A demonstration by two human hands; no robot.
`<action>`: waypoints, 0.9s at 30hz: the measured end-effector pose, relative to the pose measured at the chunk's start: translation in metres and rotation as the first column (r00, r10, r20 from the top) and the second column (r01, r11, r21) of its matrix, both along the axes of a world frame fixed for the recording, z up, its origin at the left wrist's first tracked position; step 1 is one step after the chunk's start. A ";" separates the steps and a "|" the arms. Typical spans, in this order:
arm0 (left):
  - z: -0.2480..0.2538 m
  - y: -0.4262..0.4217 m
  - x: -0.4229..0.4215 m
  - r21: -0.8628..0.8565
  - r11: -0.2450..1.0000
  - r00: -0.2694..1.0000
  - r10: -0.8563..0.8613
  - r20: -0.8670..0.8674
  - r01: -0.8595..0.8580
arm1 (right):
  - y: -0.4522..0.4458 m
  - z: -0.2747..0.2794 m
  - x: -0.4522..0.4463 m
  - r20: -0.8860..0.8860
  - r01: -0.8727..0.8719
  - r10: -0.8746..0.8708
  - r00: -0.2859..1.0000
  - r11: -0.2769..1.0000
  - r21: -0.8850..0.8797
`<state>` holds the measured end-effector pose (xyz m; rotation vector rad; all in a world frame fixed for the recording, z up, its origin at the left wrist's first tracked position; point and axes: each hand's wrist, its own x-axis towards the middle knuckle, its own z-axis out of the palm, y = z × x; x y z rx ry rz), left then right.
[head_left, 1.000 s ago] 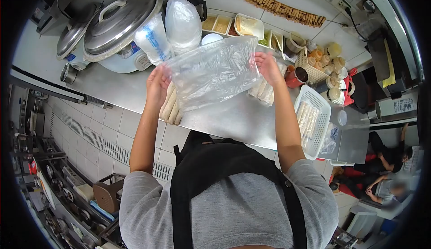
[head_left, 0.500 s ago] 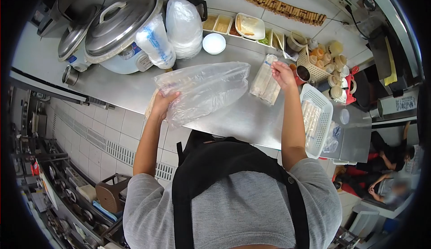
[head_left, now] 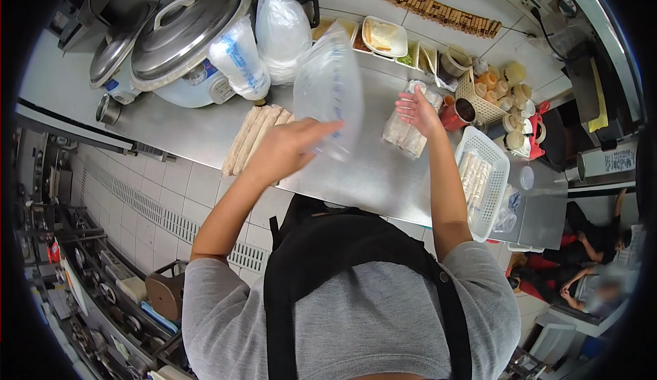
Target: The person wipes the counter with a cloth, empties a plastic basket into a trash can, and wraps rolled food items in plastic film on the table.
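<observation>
My left hand (head_left: 291, 148), smeared by motion, is closed on a clear plastic bag (head_left: 330, 82) that rises limp above the counter. Just beyond that wrist, several long beige rolls (head_left: 254, 132) lie side by side on the steel counter (head_left: 356, 185). My right hand (head_left: 419, 113) has its fingers spread and holds nothing. Below it sits a clear-wrapped pack of similar long rolls (head_left: 405, 135); whether my palm touches it I cannot tell. A red cup (head_left: 457, 114) stands close to my right wrist.
At the right, a white perforated basket (head_left: 494, 168) holds wrapped rolls. Large lidded cookers (head_left: 185, 44) and stuffed plastic bags (head_left: 282, 34) line the back left. Food trays (head_left: 384, 38) and a bottle basket (head_left: 472, 96) stand behind. People (head_left: 588, 277) sit at far right.
My left hand has swung rightward with the bag, which now stands higher and uncovers the beige rolls. My right hand has gone from closed fingers to spread ones above the wrapped pack.
</observation>
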<state>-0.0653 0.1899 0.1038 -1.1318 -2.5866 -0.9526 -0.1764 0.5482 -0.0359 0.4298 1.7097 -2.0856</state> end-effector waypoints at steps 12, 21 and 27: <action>-0.175 0.065 0.038 -0.533 0.818 0.976 -0.198 0.090 0.215 | -0.019 -0.043 -0.018 -0.698 0.522 0.084 0.711 0.601 0.605; -0.226 0.047 0.065 -0.283 0.957 0.996 -0.081 -0.028 0.070 | -0.153 0.008 -0.034 -0.658 0.465 0.676 0.332 0.490 0.737; -0.239 0.049 0.066 -0.229 0.973 1.000 0.013 0.023 -0.007 | -0.171 -0.056 -0.125 0.369 -0.695 0.885 0.285 -0.074 0.715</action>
